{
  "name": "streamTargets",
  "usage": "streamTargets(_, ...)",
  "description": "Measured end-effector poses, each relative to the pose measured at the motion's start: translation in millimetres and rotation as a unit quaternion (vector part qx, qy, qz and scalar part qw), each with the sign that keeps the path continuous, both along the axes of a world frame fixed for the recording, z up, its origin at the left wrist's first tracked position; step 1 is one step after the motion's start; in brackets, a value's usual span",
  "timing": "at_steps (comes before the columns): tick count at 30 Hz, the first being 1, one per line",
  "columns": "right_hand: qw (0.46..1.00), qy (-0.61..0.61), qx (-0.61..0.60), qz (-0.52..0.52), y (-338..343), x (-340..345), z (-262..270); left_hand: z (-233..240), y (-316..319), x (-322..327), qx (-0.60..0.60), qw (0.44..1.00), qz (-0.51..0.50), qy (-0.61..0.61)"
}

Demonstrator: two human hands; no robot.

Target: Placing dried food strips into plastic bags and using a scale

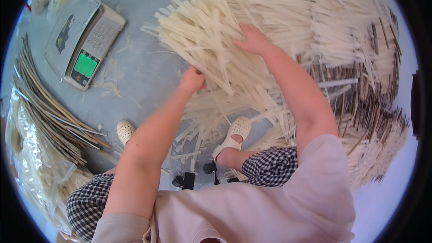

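A loose heap of pale, flat strips [209, 37] lies before me, its ends crossing at many angles. My left hand [194, 80] is at the heap's lower left edge, with fingers curled by the strips; whether it grips any is hidden. On the heap's right side, my right hand [253, 39] rests against the strips with thumb and fingers spread apart. Below the hands, more thin strips [216, 108] are scattered over the grey floor.
A digital scale [101, 37] with a lit green display stands at upper left. Long brown sticks [50, 108] and a clear plastic bag [37, 162] lie at left. Stacked pale strips [347, 33] and dark sticks [364, 108] fill the right. My shoes [240, 128] are on the floor.
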State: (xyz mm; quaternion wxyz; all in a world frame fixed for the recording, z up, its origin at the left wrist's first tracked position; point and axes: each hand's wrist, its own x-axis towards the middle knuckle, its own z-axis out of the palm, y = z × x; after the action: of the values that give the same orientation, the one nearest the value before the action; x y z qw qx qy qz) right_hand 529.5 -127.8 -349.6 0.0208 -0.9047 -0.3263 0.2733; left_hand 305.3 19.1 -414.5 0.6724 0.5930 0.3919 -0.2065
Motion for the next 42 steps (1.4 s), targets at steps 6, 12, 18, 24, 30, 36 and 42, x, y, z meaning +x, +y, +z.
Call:
streamTargets(6, 0.997, -0.004, 0.05, 0.055, -106.2, -42.5, 105.4, -28.1, 29.4, -49.1, 0.14, 0.969, -0.191, 0.073)
streamTargets(12, 0.996, -0.064, 0.055, -0.036, -261.5, -167.2, 42.7, 16.4, -3.3, -91.7, 0.336, 0.893, -0.298, -0.022)
streamTargets(18, 0.988, -0.1, -0.033, -0.109, -265.4, -206.4, -35.2, 18.1, -75.7, -116.6, 0.416, 0.83, -0.371, 0.031)
streamTargets(24, 0.988, -0.092, -0.014, -0.124, -269.7, -217.4, -12.1, 50.3, -118.7, -115.2, 0.491, 0.758, -0.43, -0.007)
streamTargets(30, 0.989, -0.011, -0.03, -0.144, -281.3, -200.2, 7.6, 24.7, -128.1, -80.5, 0.476, 0.771, -0.421, -0.039)
streamTargets(36, 0.982, 0.052, -0.024, -0.178, -234.7, -147.2, 64.9, 22.6, -100.9, -67.3, 0.306, 0.837, -0.454, -0.015)
streamTargets(42, 0.975, 0.143, -0.128, -0.112, -224.7, -101.9, 122.5, 108.6, -40.8, -60.5, -0.271, 0.904, -0.312, 0.105)
